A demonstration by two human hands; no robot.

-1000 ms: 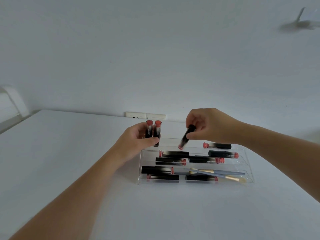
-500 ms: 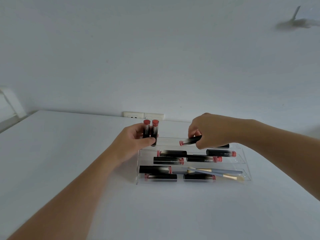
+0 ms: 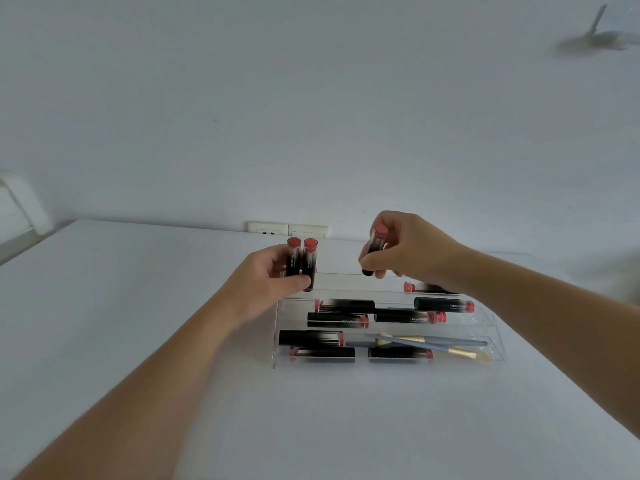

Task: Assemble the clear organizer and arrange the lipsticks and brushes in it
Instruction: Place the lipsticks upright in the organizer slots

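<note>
In the head view, the left hand (image 3: 273, 282) gripped two lipsticks (image 3: 301, 263) upright, red caps up, its fingers curled round them just above the left end of the clear organizer (image 3: 388, 362). The right hand (image 3: 408, 249) pinched a third lipstick (image 3: 375, 249) between thumb and fingertips, held nearly upright with its red end up, over the back tier.

Half a second earlier that lipstick lay almost flat in the right hand, low against the back tier, red end to the left; a second earlier it pointed red end down. So it had been swung up and lifted clear instead of being laid down. My guess is that the person was turning it to choose how it should face before setting it in.

The organizer stood assembled on the white desk (image 3: 138, 306). Its front tier held three lipsticks and two brushes (image 3: 433, 344), the middle tier held four lipsticks, and the back tier held one at its right end. Three lipsticks remained in the hands, so the arranging looked nearly finished.
</note>
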